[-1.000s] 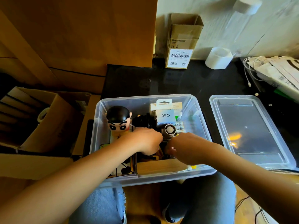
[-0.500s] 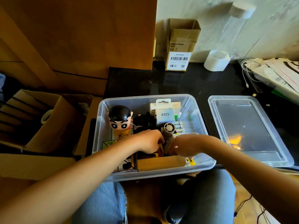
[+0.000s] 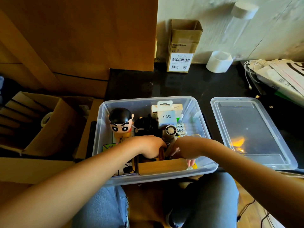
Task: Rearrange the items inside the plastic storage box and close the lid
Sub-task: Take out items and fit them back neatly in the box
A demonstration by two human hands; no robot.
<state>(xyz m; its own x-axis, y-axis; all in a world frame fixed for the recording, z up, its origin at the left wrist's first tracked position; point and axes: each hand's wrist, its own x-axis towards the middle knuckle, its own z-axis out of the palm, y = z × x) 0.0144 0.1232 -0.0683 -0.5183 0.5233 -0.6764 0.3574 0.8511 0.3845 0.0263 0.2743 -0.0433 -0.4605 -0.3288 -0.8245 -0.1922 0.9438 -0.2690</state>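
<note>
— Head view: where was the plastic storage box (image 3: 105, 137)?
— On the person's lap, lid (image 3: 251, 134) lying just right of it on the dark tabletop (image 3: 189, 86).
— And the hands?
— Left hand (image 3: 151, 148) and right hand (image 3: 185, 149) were both down inside the box, behind its wooden tray (image 3: 162, 166). Fingers curled, each grip hidden; I couldn't tell what either held.

lighting uneven, warm in tone. white wall (image 3: 213, 22) at upper right is the brightest area and slightly washed out. black bench (image 3: 189, 86) reads very dark with faint sheen. orange glare patch on the clear lid (image 3: 253, 134). deep shadow at left around the open cardboard box (image 3: 41, 122) and inside the storage box (image 3: 148, 178) under both hands. upper right shows motion smear; wide-angle bending stretches the forearms at the frame edges. label print is soft.
</note>
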